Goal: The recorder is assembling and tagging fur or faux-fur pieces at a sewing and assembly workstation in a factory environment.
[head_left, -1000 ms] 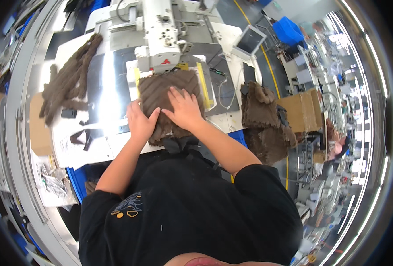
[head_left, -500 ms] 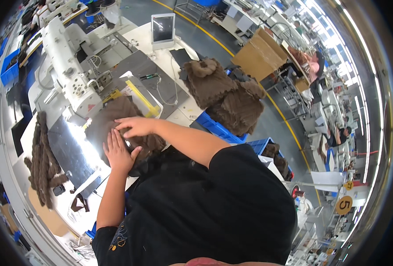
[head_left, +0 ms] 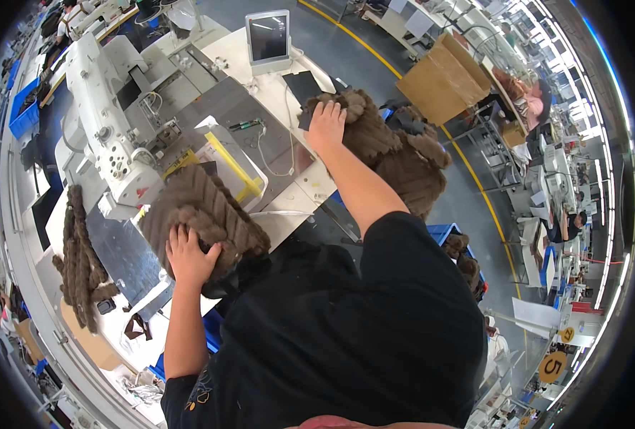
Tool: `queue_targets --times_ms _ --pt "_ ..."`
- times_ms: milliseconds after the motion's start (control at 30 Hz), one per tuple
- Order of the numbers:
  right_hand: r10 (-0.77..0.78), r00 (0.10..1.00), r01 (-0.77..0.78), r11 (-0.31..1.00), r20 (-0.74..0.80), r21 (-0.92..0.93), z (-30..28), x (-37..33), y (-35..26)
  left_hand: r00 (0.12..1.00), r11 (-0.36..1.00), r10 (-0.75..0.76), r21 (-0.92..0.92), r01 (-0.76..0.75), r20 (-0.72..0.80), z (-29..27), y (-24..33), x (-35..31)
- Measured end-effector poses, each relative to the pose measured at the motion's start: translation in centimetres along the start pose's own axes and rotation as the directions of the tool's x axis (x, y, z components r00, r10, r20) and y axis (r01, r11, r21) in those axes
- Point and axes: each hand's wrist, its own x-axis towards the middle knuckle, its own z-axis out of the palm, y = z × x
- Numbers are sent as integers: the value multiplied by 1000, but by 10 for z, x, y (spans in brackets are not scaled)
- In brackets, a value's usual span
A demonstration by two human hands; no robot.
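A brown furry fabric piece (head_left: 221, 207) lies beside the head of a white sewing machine (head_left: 103, 118). My left hand (head_left: 191, 259) rests on its near part, fingers spread over the fur. Out to the right, my right hand (head_left: 325, 126) touches the near left edge of a pile of brown furry pieces (head_left: 385, 143); its fingers are extended over a dark edge there. Whether those fingertips grip anything is hard to see. Between the machine and the pile lies a clear template with yellow strips (head_left: 231, 161).
Brown furry strips (head_left: 81, 261) lie on the left of the table. A small screen (head_left: 268, 41) stands at the back, near a green pen (head_left: 246, 124). Blue crates (head_left: 442, 232) with furry pieces stand at the right. Farther off are a cardboard box (head_left: 442, 82) and a seated person (head_left: 535, 104).
My right hand has left the furry piece by the machine and reached right to the pile. My left hand stays on the piece, slightly lower. The view has shifted a little.
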Motion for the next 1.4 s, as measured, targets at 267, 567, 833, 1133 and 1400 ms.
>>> queue_targets --times_ms 267,567,833,1133,1400 --pt "28 863 -45 999 505 21 42 16 38 998 998 -66 22 66 20 6 2 7" --pt "-36 759 -214 929 651 301 33 63 94 994 994 -107 6 107 27 9 -1 10" --pt "-66 508 -526 766 859 369 58 76 136 993 993 -119 -22 120 20 7 0 10" --pt "-50 677 -619 501 734 605 24 78 167 996 996 -87 -18 87 -4 13 -5 5" --pt "-46 770 -542 479 637 690 -22 99 215 992 993 -120 -1 120 30 7 2 8"
